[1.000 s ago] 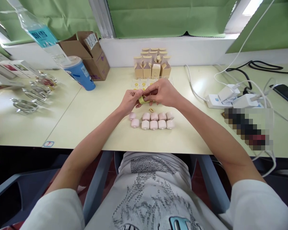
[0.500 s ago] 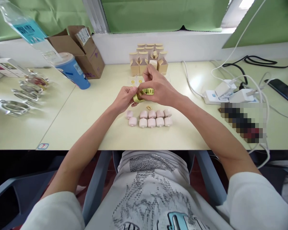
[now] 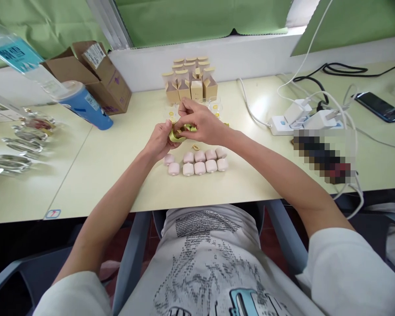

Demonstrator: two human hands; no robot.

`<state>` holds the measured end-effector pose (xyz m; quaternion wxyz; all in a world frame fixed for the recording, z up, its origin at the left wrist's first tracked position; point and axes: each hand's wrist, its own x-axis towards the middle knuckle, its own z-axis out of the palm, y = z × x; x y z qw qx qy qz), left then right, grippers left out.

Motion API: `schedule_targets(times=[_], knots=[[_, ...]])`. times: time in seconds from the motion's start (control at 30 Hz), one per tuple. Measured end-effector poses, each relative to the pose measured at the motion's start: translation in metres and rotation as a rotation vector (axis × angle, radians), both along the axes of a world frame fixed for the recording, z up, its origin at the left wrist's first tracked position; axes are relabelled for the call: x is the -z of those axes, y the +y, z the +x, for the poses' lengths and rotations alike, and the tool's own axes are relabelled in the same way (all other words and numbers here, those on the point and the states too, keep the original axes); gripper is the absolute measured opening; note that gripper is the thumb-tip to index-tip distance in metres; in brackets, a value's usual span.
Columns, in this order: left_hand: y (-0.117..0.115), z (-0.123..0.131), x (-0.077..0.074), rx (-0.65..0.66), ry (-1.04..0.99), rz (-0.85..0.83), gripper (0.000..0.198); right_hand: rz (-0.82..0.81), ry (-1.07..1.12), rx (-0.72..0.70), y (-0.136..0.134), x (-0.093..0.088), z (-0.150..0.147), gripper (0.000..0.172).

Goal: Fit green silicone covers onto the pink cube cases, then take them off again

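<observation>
Held over the table, a small yellow-green soft-looking case (image 3: 175, 138) is gripped at its left side by my left hand (image 3: 157, 141). My right hand (image 3: 204, 124) reaches across it, thumb and fingertips pinching at its opening; the fingers partly cover it. Behind that hand, more yellow-green pieces (image 3: 192, 129) show in part. A small yellow loop (image 3: 195, 148) lies on the table just below the hands. Nearer to me sit several pale pink rounded cases (image 3: 199, 167) in two rows.
Small open cartons (image 3: 183, 90) stand by the wall, with clear plastic pieces (image 3: 213, 105) before them. To the left are a blue cup (image 3: 88, 107), a bottle (image 3: 23, 57) and a brown box (image 3: 115, 90). A power strip (image 3: 282, 125), cables and a phone (image 3: 381, 106) lie right.
The view has shifted, so the table's things appear farther left. My right fingertips have moved lower, into the opening of the yellow-green case; my left hand keeps its hold.
</observation>
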<state>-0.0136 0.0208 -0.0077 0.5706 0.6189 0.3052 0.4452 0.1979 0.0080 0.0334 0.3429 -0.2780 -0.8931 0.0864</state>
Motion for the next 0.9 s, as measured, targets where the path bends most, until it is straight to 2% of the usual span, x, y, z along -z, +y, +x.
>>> schedule_targets(times=[0.13, 0.27, 0.4, 0.57, 0.77, 0.9], knots=[[-0.003, 0.004, -0.006, -0.04, -0.042, -0.07, 0.082, 0.046, 0.123, -0.056, 0.012, 0.006, 0.004, 0.012], [-0.006, 0.006, -0.009, -0.089, -0.099, -0.158, 0.075, 0.104, 0.088, -0.106, 0.02, 0.008, 0.008, 0.024], [-0.004, 0.004, -0.007, -0.071, -0.115, -0.154, 0.07, 0.124, 0.112, -0.104, 0.016, 0.007, 0.008, 0.029], [-0.003, 0.002, -0.004, -0.079, -0.108, -0.125, 0.072, 0.116, 0.177, -0.091, 0.013, 0.009, 0.006, 0.026], [-0.002, 0.003, 0.0, -0.019, -0.079, -0.102, 0.079, 0.149, 0.192, -0.105, 0.017, 0.018, 0.005, 0.035], [-0.003, 0.005, -0.003, -0.036, -0.045, -0.122, 0.08, 0.115, 0.138, -0.15, 0.02, 0.013, 0.008, 0.036]])
